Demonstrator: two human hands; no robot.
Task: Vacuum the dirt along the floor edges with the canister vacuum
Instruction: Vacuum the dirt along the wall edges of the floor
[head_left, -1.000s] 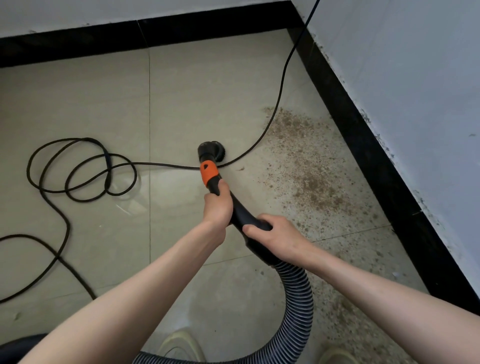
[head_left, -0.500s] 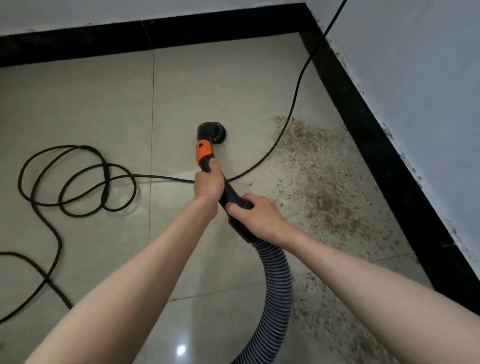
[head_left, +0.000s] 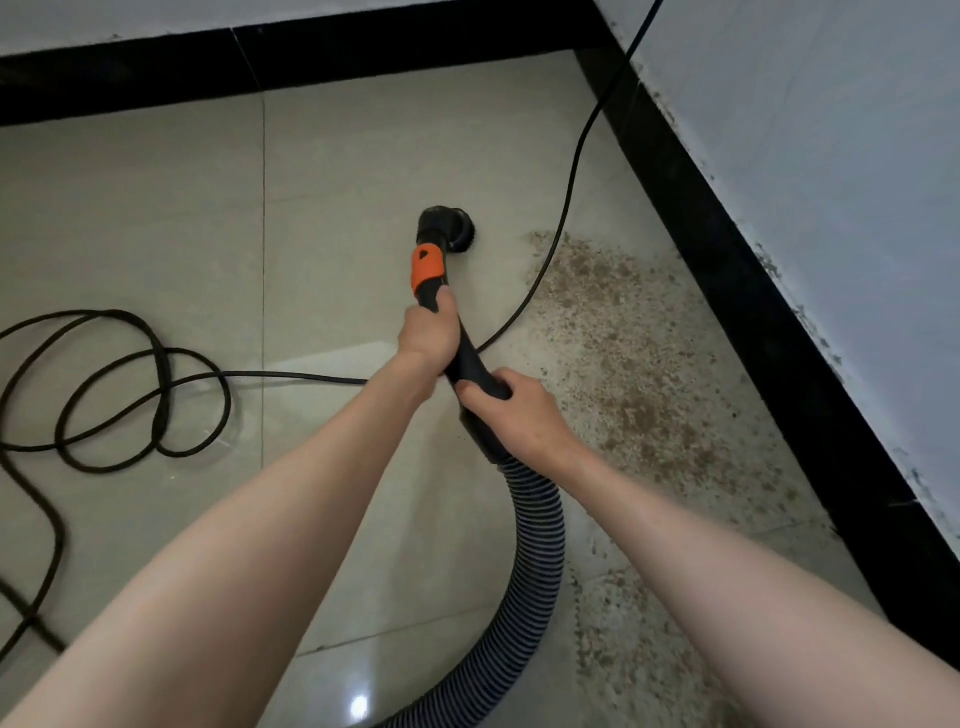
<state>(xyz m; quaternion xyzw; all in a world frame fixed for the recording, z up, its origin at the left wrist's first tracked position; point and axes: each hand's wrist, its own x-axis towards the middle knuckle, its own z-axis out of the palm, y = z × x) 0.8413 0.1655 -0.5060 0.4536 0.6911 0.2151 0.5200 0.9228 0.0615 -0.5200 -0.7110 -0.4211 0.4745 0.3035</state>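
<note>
The vacuum handle (head_left: 470, 364) is gripped by the left hand (head_left: 428, 332) and right hand (head_left: 519, 415); the brush (head_left: 444, 228) seemingly rests on tile, beside the dirt (head_left: 623, 364).

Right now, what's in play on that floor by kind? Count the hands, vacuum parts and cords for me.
Hands gripping the wand: 2, left hand and right hand
Round brush nozzle: 1
Black wand with orange collar: 1
Ribbed hose: 1
Black power cord: 1, as far as can be traced, looped at left
Dirt patch along the right baseboard: 1
Total: 7
</note>
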